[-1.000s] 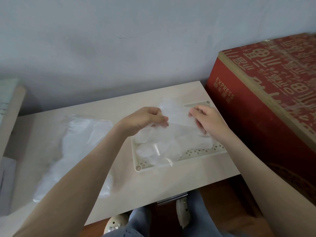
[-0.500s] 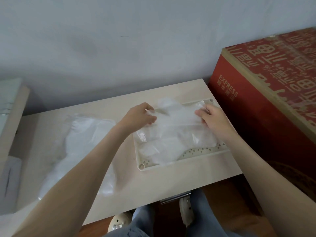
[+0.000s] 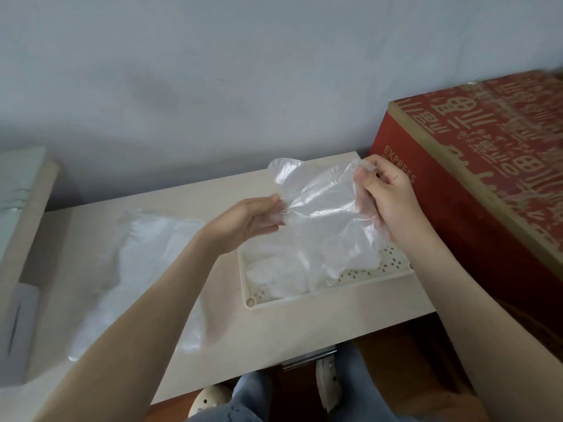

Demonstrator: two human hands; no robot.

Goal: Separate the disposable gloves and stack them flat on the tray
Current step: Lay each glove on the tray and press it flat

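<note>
A: grip status?
B: left grip point(image 3: 246, 222) pinches the left edge of 1 clear glove point(image 3: 320, 205), thumb on top. right grip point(image 3: 390, 202) pinches the right edge, fingers curled round the film. 2 grips, both clenched on it.
A: where's the glove?
B: stretched between the grips, lifted, lower part drooping toward the tray point(image 3: 304, 303) below them. can't tell if it touches.
A: rest?
B: flat gloves point(image 3: 274, 269) in the tray under the grips. loose pile point(image 3: 146, 254) on the counter point(image 3: 274, 345), well left of the left grip. red box point(image 3: 487, 184) just right of the right grip.
</note>
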